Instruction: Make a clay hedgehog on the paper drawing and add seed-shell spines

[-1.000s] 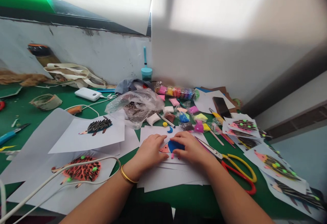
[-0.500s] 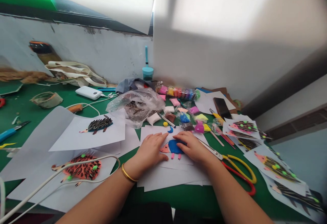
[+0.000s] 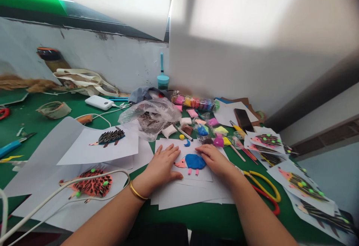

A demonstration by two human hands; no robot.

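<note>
A clay hedgehog (image 3: pixel 195 162) with a blue body, pink face and pink legs lies on a white sheet (image 3: pixel 171 145) in front of me. Above it on the sheet are a small blue crescent (image 3: pixel 187 143) and a yellow ball (image 3: pixel 181 137). My left hand (image 3: pixel 165 163) rests on the paper left of the snout, fingers spread, holding nothing. My right hand (image 3: pixel 213 158) touches the upper right edge of the blue body, its fingers bent close together; whether anything lies under the fingertips is hidden.
Scissors (image 3: pixel 265 190) lie by my right forearm. Beyond the sheet are clay packets (image 3: pixel 220 130) and a plastic bag of seeds (image 3: pixel 150 117). Finished hedgehog sheets (image 3: pixel 303 186) lie right, others (image 3: pixel 98 145) left, with a white cable (image 3: pixel 56 190) crossing there.
My right hand has shifted right off the blue body, uncovering more of it. My left hand has moved slightly left and away from the crescent.
</note>
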